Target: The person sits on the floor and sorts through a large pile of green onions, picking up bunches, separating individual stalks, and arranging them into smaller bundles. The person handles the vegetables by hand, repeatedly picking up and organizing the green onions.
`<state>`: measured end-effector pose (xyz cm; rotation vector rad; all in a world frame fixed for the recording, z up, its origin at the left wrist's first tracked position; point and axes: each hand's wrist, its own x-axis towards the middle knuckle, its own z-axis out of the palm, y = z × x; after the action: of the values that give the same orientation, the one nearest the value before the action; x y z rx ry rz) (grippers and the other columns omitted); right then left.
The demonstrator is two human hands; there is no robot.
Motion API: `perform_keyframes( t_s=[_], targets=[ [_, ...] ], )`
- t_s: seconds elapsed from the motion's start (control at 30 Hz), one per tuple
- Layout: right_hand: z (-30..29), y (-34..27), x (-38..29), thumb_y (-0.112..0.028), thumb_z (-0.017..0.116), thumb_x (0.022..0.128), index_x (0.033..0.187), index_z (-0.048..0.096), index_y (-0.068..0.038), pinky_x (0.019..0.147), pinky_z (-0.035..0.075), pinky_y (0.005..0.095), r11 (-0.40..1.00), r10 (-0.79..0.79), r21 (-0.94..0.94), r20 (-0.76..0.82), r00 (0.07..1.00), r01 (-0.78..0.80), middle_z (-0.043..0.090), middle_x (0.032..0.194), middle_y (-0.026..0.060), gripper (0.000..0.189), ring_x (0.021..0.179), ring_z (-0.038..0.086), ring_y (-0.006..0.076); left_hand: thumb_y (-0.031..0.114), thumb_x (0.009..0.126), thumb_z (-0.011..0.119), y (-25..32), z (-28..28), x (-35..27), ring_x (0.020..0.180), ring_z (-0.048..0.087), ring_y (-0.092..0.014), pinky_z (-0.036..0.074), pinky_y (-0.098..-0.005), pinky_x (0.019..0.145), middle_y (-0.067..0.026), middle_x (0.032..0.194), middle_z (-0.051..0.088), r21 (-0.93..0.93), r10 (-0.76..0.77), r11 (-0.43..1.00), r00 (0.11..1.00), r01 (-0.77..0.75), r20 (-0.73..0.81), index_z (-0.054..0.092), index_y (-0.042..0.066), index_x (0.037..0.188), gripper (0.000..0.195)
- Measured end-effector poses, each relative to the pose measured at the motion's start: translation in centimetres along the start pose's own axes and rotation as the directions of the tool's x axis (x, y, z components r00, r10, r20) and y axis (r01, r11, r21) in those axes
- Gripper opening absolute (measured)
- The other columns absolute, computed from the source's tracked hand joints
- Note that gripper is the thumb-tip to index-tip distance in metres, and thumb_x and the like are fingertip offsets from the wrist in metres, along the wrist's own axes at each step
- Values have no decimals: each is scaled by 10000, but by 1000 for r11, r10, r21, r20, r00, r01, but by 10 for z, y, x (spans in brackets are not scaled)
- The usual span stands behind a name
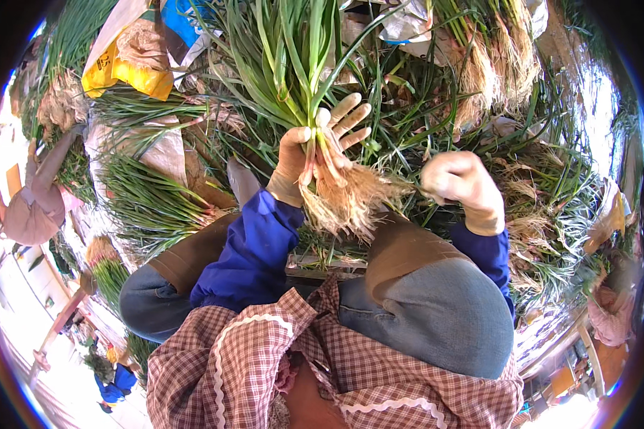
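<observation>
A bunch of green onions (295,69) is gripped at its pale stems by my left hand (292,155), which wears a cream glove. Its leaves point away from me, and its tangled roots (343,198) hang towards my lap. The thumb lies across the stems, while several fingers spread out behind them. To the right of the roots, my right hand (456,179), also gloved, is curled into a fist and blurred by motion. Nothing shows between its fingers, and it looks apart from the roots.
Loose green onions (155,204) lie to the left. More rooted bunches (494,69) lie at the upper right, and a leafy heap (553,214) spreads at right. A yellow sack (139,75) is at the upper left. Other people (35,209) sit at the sides.
</observation>
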<state>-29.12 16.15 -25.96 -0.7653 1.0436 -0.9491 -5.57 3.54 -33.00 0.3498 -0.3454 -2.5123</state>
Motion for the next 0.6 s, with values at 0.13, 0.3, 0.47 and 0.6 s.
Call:
perform_keyframes(
  t_s=[0.13, 0.3, 0.47, 0.6],
  targets=[
    [-36, -1, -31, -190, 730, 856, 858, 701, -4, 509, 437, 267, 1000, 3, -24, 69, 998, -2, 649, 713, 69, 189, 554, 561, 126, 245, 783, 665, -5, 11, -1, 1331, 418, -329, 279, -520, 1158, -120, 1318, 519, -30, 29, 999, 992, -33, -126, 542, 110, 1047, 321],
    [-91, -4, 31, -353, 677, 863, 1049, 682, -75, 719, 530, 359, 303, -469, -784, -618, 631, -542, 685, 914, 178, 334, 793, 677, 300, 102, 845, 617, 41, 43, 6, 635, 508, -60, 461, -293, 681, 56, 741, 490, -296, 29, 952, 933, 84, 359, 446, 105, 1177, 374],
    [-129, -36, 97, -396, 657, 872, 1068, 680, -85, 725, 534, 367, 262, -457, -709, -689, 563, -655, 703, 913, 147, 369, 802, 685, 256, 67, 918, 609, 118, 82, 14, 673, 621, -96, 464, -283, 726, 36, 764, 590, -298, 211, 954, 694, 5, 688, 392, 47, 1413, 540],
    [-136, -60, 96, -317, 641, 898, 942, 684, -41, 685, 543, 341, 642, -481, -758, -517, 708, -117, 696, 822, 150, 284, 721, 684, 273, 41, 904, 526, 135, 88, 14, 746, 513, -74, 458, -340, 828, 53, 799, 497, -127, 218, 976, 865, -179, 452, 396, 86, 1443, 556]
  ],
)
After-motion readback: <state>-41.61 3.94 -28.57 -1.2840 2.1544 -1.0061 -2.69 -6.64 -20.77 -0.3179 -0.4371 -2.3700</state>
